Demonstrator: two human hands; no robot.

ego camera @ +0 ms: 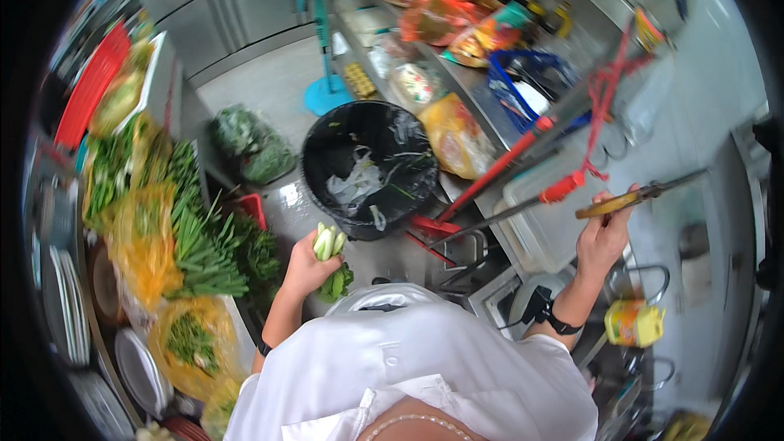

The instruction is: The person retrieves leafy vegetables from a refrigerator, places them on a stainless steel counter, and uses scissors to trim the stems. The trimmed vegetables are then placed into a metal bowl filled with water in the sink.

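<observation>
My left hand (pixel 311 271) is closed around a small bunch of leafy greens (pixel 329 242). Its pale stem ends point up and away from me, and the green leaves hang below my fist. Out to the right, my right hand (pixel 603 233) is raised and grips what look like scissors (pixel 612 203) by their yellowish handles. Their dark blades point right, away from the greens. Just beyond my left hand stands a large black bin (pixel 318 196), with a crumpled white plastic bag (pixel 361 177) and vegetable scraps inside.
Bagged greens (pixel 141 239) and green leafy stalks (pixel 205 260) crowd the left side. A red-handled dustpan (pixel 438 226) leans right of the bin. The steel shelf holds a blue basket (pixel 499 82) and food packets (pixel 490 37). A turquoise stand (pixel 327 95) is behind the bin.
</observation>
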